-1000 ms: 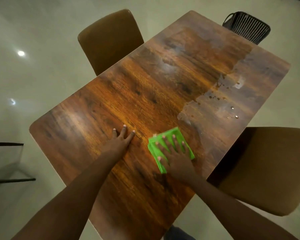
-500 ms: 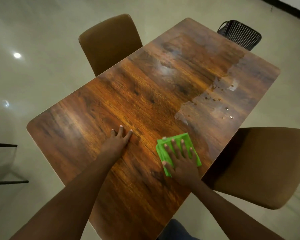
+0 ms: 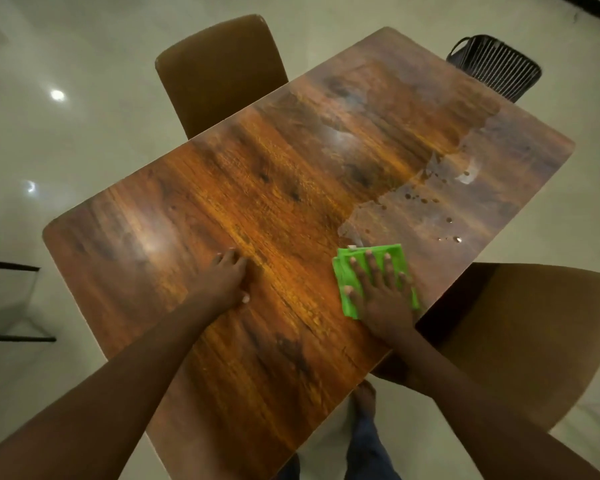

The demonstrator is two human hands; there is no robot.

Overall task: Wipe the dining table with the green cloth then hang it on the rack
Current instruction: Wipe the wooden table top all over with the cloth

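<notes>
Since half a second ago the right hand [image 3: 383, 292] has slid the green cloth [image 3: 371, 275] a little closer to the table's right edge, while the left hand [image 3: 227, 280] has stayed planted where it was. Right hand lies flat, fingers spread wide, pressing the folded cloth down on the wood; the palm and fingers cover the cloth's middle, so only its upper edge, left side and a sliver by the little finger show. Left hand rests empty on the bare table [image 3: 257, 188], its fingers drawn together and partly foreshortened, so the fingertips are hard to separate, with the thumb out along the lower side. Both forearms run out of the bottom of the view. The cloth sits just below the ragged boundary of a duller, streaky patch [image 3: 465, 202] that covers the table's right part, speckled with small droplets and a pale smear; whether that patch is wet or dusty cannot be told. The table's near corner is cut off by the lower edge of the view. A brown chair [image 3: 222, 71] stands at the far side, its seat hidden under the tabletop, and another brown chair [image 3: 520, 334] stands at the right, cut by the picture's edge. A black slatted chair [image 3: 496, 67] peeks out beyond the far right side, mostly hidden. On the pale glossy floor [image 3: 66, 133] a bare foot [image 3: 364, 400] and dark trouser legs show under the table's edge. At far left, a thin dark frame [image 3: 11, 303] is cut off and unclear.
</notes>
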